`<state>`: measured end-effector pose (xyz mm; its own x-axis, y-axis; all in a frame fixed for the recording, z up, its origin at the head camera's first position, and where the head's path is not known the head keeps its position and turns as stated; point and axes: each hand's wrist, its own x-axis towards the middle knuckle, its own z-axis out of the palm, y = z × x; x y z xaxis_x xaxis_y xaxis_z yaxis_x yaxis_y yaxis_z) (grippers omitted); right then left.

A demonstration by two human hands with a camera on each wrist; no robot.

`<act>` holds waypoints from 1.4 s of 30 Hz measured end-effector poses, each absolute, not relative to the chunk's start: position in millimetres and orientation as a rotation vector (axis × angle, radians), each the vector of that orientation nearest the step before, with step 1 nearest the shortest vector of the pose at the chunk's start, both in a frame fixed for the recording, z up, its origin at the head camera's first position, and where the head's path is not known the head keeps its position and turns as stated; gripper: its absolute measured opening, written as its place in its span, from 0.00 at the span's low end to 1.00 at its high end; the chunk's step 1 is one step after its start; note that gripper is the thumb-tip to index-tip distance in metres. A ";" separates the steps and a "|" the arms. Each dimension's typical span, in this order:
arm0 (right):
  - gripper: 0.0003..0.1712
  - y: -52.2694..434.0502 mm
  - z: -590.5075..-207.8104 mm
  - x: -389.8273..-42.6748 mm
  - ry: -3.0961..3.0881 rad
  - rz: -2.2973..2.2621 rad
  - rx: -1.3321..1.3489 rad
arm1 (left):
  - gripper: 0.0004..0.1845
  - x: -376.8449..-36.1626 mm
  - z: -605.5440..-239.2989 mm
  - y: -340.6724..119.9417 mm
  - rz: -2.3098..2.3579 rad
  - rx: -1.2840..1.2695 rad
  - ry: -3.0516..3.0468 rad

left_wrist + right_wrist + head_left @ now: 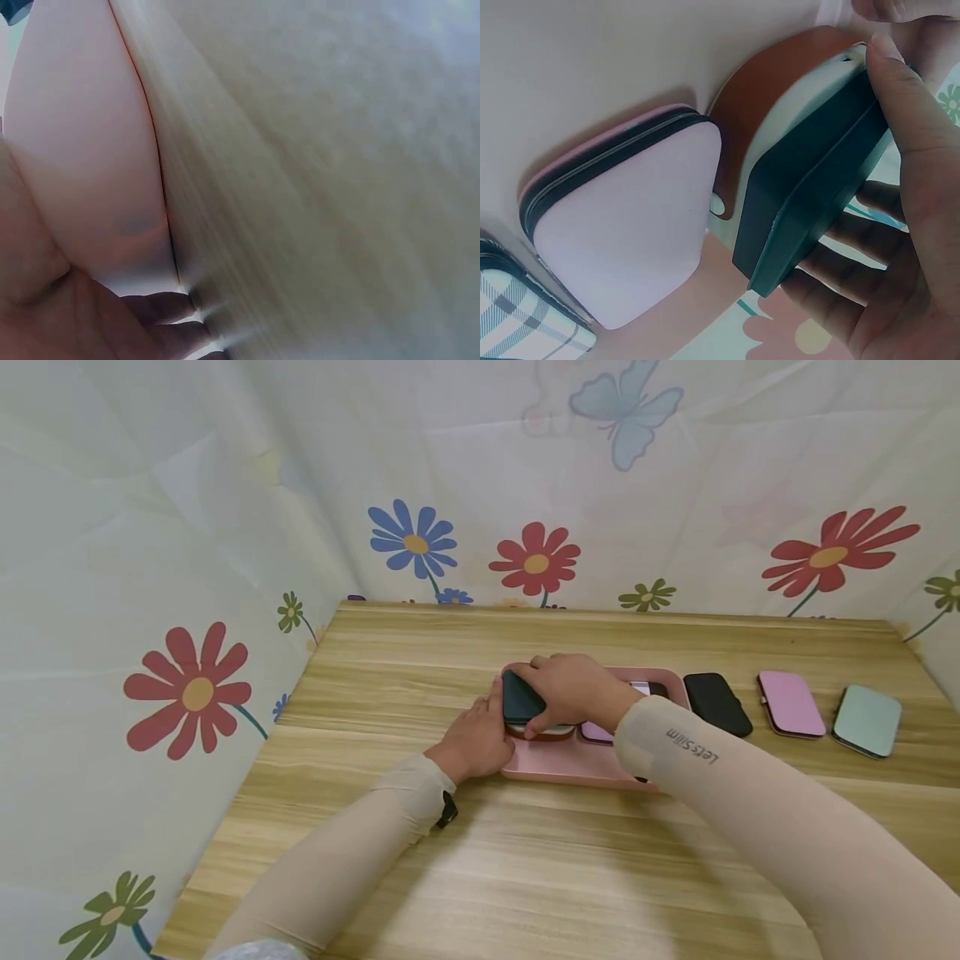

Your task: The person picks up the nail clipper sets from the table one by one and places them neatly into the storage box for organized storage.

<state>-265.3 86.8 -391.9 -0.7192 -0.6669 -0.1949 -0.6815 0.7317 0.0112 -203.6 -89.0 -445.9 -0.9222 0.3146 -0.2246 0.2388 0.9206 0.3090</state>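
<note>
Sleeved forearms nearest the lens, both reaching in over the wooden worktop (525, 860). Flowered cloth hangs behind and on both sides of it.

Pink tray (558, 764) sits mid-worktop. Left hand (476, 739) lies against its left edge, fingers stretched forward and touching the side of the stack there, gripping nothing; the left wrist view is blurred, showing only the tray's wall and fingertips.

Right hand (573, 689) comes over the tray from the right. Its fingers (900, 127) and thumb are curled round a dark teal case (522, 699), held tilted on top of a white case and a brown case (769, 97) at the tray's left end.

Just beside these in the tray: a lilac case (641, 225), then a plaid case (517, 319).

On the worktop right of the tray, in a row: black case (717, 703), pink case (791, 703), mint case (867, 720).
</note>
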 end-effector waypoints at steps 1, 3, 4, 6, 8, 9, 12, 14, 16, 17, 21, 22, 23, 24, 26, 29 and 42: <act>0.61 86.6 -392.2 -265.4 2.756 0.130 -1.083 | 0.48 -203.6 -446.0 -89.0 0.402 0.413 2.811; 0.61 86.1 -392.8 -265.9 2.758 0.140 -1.083 | 0.48 -203.4 -446.1 -89.0 0.398 0.412 2.813; 0.61 86.0 -392.9 -266.1 2.759 0.145 -1.082 | 0.49 -203.4 -446.0 -89.0 0.399 0.410 2.813; 0.61 85.8 -393.2 -266.2 2.761 0.151 -1.080 | 0.48 -203.4 -445.8 -89.0 0.400 0.407 2.813; 0.61 85.7 -393.4 -266.3 2.762 0.151 -1.074 | 0.48 -203.5 -445.5 -89.2 0.403 0.404 2.811; 0.61 85.8 -393.4 -266.3 2.763 0.151 -1.073 | 0.48 -203.5 -445.3 -89.3 0.405 0.403 2.809; 0.61 85.9 -393.4 -265.9 2.763 0.147 -1.073 | 0.48 -203.6 -444.7 -89.9 0.407 0.400 2.800; 0.61 85.6 -393.5 -265.6 2.766 0.145 -1.074 | 0.48 -203.4 -444.2 -90.4 0.408 0.400 2.796; 0.61 85.3 -393.4 -265.1 2.769 0.142 -1.072 | 0.48 -203.4 -444.1 -91.1 0.410 0.404 2.796; 0.61 85.1 -393.4 -264.7 2.770 0.143 -1.071 | 0.48 -203.3 -443.9 -91.5 0.411 0.406 2.795; 0.60 84.4 -393.5 -262.2 2.778 0.137 -1.042 | 0.48 -203.8 -444.7 -92.6 0.420 0.418 2.796; 0.60 84.4 -393.3 -261.1 2.780 0.134 -1.036 | 0.48 -204.0 -445.0 -92.8 0.428 0.421 2.795; 0.60 84.3 -393.6 -260.4 2.783 0.134 -1.031 | 0.48 -204.3 -445.4 -92.8 0.433 0.424 2.795; 0.59 84.1 -393.9 -259.9 2.786 0.133 -1.022 | 0.48 -205.0 -446.9 -92.7 0.438 0.426 2.799; 0.58 84.1 -394.9 -258.9 2.793 0.136 -1.016 | 0.49 -205.6 -448.5 -92.6 0.449 0.433 2.807; 0.58 85.1 -397.0 -258.0 2.799 0.135 -1.019 | 0.48 -205.8 -448.2 -91.9 0.444 0.435 2.808; 0.57 95.3 -398.3 -254.2 2.797 0.059 -1.043 | 0.49 -203.5 -442.9 -90.7 0.404 0.411 2.806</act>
